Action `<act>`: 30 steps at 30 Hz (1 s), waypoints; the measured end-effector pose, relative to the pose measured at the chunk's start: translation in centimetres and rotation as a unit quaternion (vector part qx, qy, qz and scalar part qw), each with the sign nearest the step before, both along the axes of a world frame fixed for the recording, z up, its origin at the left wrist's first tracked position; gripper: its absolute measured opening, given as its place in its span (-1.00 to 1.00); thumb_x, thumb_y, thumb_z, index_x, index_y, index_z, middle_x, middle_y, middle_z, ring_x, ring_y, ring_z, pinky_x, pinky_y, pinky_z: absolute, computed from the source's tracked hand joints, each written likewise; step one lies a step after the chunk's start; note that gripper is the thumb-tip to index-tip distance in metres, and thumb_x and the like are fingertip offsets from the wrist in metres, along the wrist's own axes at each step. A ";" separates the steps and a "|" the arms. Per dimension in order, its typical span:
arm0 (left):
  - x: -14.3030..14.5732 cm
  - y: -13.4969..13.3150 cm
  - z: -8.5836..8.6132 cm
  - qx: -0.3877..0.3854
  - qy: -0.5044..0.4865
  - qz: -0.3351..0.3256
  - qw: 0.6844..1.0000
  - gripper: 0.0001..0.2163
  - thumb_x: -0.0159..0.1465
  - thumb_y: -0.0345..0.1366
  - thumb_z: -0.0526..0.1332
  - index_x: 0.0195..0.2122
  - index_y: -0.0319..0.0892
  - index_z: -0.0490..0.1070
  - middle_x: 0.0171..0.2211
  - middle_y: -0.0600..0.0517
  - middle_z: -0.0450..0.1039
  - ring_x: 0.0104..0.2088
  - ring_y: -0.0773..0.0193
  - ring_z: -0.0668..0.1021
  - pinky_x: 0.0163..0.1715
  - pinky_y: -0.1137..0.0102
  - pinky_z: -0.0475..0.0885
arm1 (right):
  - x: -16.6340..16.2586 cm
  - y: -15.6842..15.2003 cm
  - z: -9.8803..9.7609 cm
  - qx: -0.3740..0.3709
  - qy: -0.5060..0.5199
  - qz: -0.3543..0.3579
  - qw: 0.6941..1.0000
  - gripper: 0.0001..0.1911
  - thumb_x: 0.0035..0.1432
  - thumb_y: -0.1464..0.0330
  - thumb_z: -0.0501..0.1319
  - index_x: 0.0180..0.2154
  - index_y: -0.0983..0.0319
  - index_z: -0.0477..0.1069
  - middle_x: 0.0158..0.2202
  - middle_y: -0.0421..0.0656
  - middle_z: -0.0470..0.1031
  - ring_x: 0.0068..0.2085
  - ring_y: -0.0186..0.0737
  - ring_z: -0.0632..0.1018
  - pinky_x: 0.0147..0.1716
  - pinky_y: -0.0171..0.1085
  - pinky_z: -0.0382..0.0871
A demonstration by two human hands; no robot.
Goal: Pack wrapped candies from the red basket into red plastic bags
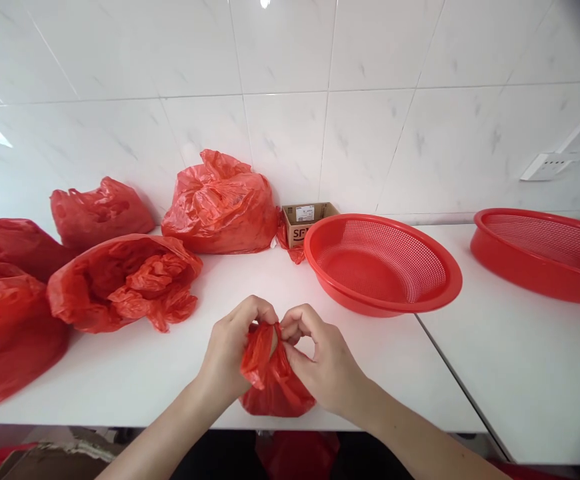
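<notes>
A small red plastic bag (277, 390) sits at the front edge of the white table, its top gathered upward. My left hand (230, 347) grips the gathered top from the left, with a loose flap of the bag hanging beside the thumb. From the other side, my right hand (320, 357) pinches the bag's neck between thumb and fingers. The fingertips of both hands nearly meet at the top. What the bag contains is hidden by the red plastic.
A red plastic colander (370, 267) stands ahead to the right, another red colander (535, 267) at far right. Large red bags (220, 207) line the left and back. A small cardboard box (295, 235) sits by the wall. A seam (450, 373) divides the white tabletops.
</notes>
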State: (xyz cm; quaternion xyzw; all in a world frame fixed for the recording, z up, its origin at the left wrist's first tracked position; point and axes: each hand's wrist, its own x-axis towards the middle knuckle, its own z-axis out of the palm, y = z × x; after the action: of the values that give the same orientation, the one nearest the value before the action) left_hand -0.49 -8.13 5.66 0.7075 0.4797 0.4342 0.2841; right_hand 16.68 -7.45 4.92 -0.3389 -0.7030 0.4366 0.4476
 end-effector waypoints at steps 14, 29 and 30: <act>-2.3 -0.1 2.6 0.090 0.109 -0.060 0.988 -0.81 0.25 -0.41 0.22 -0.17 -0.03 0.57 -0.25 0.02 0.57 -0.28 0.26 0.61 -0.30 0.46 0.47 | 1.2 1.5 2.4 0.084 -0.126 0.061 0.987 -0.83 0.29 0.41 0.11 -0.33 0.22 0.45 -0.41 -0.21 0.48 -0.39 -0.32 0.42 -0.36 -0.31 0.29; -4.6 -1.7 4.3 -0.001 0.049 0.025 0.998 -0.87 0.21 -0.18 0.28 -0.42 -0.02 0.60 -0.46 0.08 0.59 -0.41 0.23 0.59 -0.43 0.48 0.49 | 0.2 0.9 1.0 0.146 -0.105 0.050 0.982 -0.74 0.27 0.32 0.21 -0.01 0.18 0.43 -0.07 -0.11 0.51 -0.05 -0.22 0.48 -0.04 -0.23 0.36; -4.3 -1.6 4.5 0.001 0.043 0.011 0.999 -0.86 0.21 -0.20 0.28 -0.45 -0.03 0.60 -0.48 0.09 0.58 -0.43 0.24 0.59 -0.44 0.48 0.48 | -0.2 0.8 1.3 0.145 -0.086 0.065 0.984 -0.70 0.26 0.31 0.23 0.02 0.18 0.42 -0.02 -0.10 0.50 0.01 -0.22 0.46 0.02 -0.22 0.34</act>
State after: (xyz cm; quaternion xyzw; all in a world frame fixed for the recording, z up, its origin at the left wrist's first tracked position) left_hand -4.80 -9.75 10.21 0.7208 0.4987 0.4068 0.2572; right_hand 16.45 -6.62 6.17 -0.2604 -0.8153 0.3275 0.4004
